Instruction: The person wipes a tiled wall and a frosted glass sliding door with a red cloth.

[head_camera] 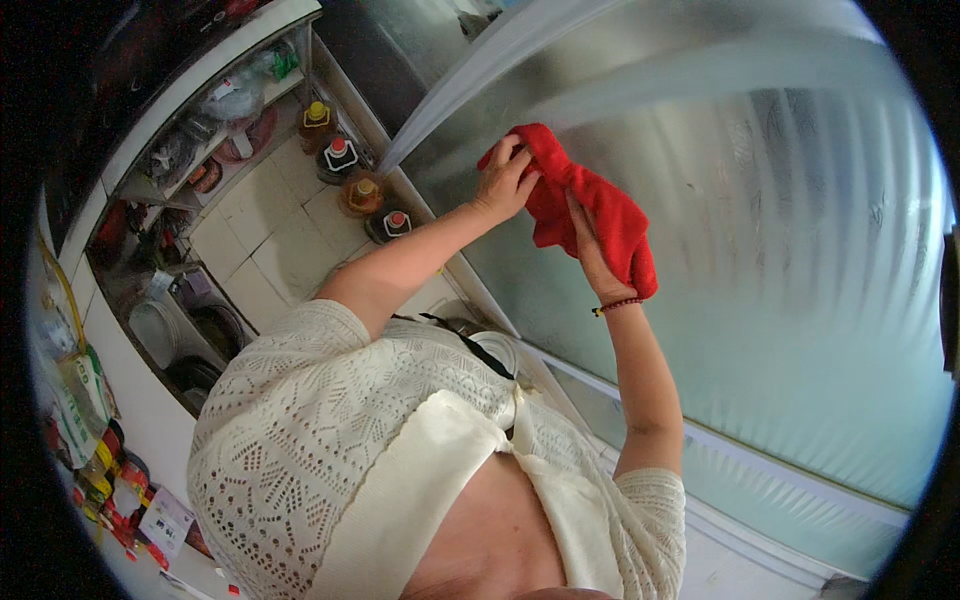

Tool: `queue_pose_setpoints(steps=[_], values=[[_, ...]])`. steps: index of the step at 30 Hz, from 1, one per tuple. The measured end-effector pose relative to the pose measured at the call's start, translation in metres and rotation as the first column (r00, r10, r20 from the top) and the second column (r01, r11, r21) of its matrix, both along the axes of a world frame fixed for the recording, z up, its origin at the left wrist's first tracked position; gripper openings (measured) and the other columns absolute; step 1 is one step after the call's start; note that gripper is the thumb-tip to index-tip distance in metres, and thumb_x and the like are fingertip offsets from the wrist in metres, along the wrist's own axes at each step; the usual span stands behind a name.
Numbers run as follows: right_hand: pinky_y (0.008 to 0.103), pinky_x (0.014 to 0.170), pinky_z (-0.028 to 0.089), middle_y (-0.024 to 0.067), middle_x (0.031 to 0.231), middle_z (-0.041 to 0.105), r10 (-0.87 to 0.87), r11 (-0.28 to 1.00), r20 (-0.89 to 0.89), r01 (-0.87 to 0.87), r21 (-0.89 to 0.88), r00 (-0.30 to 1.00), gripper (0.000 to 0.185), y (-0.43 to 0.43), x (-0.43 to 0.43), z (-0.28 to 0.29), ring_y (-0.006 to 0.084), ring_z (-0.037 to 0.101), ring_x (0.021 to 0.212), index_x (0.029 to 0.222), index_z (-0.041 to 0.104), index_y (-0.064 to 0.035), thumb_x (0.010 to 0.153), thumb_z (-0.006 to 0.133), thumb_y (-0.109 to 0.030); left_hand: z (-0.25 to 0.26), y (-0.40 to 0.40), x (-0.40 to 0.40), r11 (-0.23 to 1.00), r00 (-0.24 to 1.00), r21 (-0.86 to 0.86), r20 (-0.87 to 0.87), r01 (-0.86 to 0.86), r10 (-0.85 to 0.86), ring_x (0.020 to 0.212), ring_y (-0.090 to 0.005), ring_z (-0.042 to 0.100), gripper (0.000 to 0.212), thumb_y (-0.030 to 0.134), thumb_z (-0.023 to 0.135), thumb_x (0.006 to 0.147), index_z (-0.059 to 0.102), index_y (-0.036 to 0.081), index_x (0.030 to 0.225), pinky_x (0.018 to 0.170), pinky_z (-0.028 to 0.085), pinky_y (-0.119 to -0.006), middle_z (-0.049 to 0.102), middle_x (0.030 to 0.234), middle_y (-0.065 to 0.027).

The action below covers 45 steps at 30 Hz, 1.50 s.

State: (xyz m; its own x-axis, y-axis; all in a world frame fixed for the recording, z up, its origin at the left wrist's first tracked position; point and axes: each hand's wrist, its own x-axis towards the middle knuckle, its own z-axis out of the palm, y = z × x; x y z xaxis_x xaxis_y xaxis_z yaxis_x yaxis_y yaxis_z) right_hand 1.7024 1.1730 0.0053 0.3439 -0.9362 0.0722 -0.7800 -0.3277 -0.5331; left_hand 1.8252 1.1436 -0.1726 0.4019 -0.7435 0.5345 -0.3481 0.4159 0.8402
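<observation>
A bunched red cloth is spread between my two hands in front of a frosted glass panel. My left hand grips the cloth's upper left edge with bent fingers. Lower and to the right, my right hand holds the cloth, with folds hiding most of its fingers. A dark bead bracelet circles the right wrist. Whether the cloth touches the glass at this angle, I cannot tell.
Several large plastic bottles with coloured caps stand on the tiled floor along the panel's base. On the left are open cabinet shelves, stacked plates and a white counter edge. A pale frame rail crosses the glass low down.
</observation>
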Motion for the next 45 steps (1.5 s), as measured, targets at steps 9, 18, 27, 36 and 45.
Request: queue_pose_setpoints(steps=[9,18,27,36,45], values=[[0.0376,0.092,0.046,0.0112,0.12,0.059,0.066,0.748,-0.509,-0.38,-0.544,0.858,0.036,0.001,-0.039,-0.008,0.0294,0.058,0.106,0.12,0.061,-0.0091,0.084,0.057,-0.002,0.052,-0.019,-0.001,0.986,0.999,-0.16,-0.013,-0.053,0.052,0.107,-0.0402,0.047,0.046,0.006,0.068,0.074,0.046,0.002,0.114,0.092,0.04,-0.045,0.048,0.112,-0.0188],[0.0355,0.102,0.039,0.0137,0.134,0.046,0.077,0.991,-0.361,-0.112,-0.078,0.929,0.046,0.051,-0.133,-0.112,0.0293,0.045,0.124,0.133,0.046,-0.0096,0.088,0.044,-0.002,-0.003,0.029,-0.063,0.946,0.969,0.208,-0.036,0.248,-0.246,0.097,-0.0304,0.052,0.04,0.001,0.068,0.075,0.043,0.003,0.106,0.086,0.042,-0.038,0.047,0.104,-0.0129],[0.0354,0.112,0.03,0.0164,0.147,0.035,-0.07,0.979,0.035,0.062,0.196,0.997,0.044,0.101,-0.206,-0.151,0.0316,0.036,0.135,0.14,0.037,-0.0054,0.096,0.036,-0.009,-0.002,0.067,-0.152,0.808,0.896,0.388,-0.221,0.444,-0.386,0.089,-0.0197,0.05,0.037,0.0,0.066,0.078,0.039,0.003,0.103,0.084,0.044,-0.033,0.047,0.097,-0.0093],[0.0447,0.083,0.048,0.0097,0.105,0.052,-0.687,0.59,-0.022,0.54,-0.6,0.726,0.038,0.16,-0.297,-0.102,0.0372,0.054,0.093,0.107,0.056,-0.0153,0.072,0.067,-0.007,0.039,0.114,-0.262,0.617,0.639,0.167,-0.174,0.769,-0.75,0.094,-0.0229,0.053,0.037,0.006,0.071,0.08,0.046,0.001,0.106,0.083,0.049,-0.033,0.046,0.104,-0.0116],[0.0449,0.094,0.039,0.0225,0.109,0.052,-0.737,0.018,0.673,0.997,-0.076,0.065,0.037,0.152,-0.343,-0.149,0.0376,0.05,0.107,0.109,0.045,0.0034,0.076,0.06,0.001,0.076,0.126,-0.34,0.337,0.283,0.167,0.281,0.926,-0.917,0.106,-0.0293,0.054,0.044,0.012,0.065,0.085,0.05,-0.001,0.124,0.093,0.044,-0.036,0.052,0.11,-0.0162]])
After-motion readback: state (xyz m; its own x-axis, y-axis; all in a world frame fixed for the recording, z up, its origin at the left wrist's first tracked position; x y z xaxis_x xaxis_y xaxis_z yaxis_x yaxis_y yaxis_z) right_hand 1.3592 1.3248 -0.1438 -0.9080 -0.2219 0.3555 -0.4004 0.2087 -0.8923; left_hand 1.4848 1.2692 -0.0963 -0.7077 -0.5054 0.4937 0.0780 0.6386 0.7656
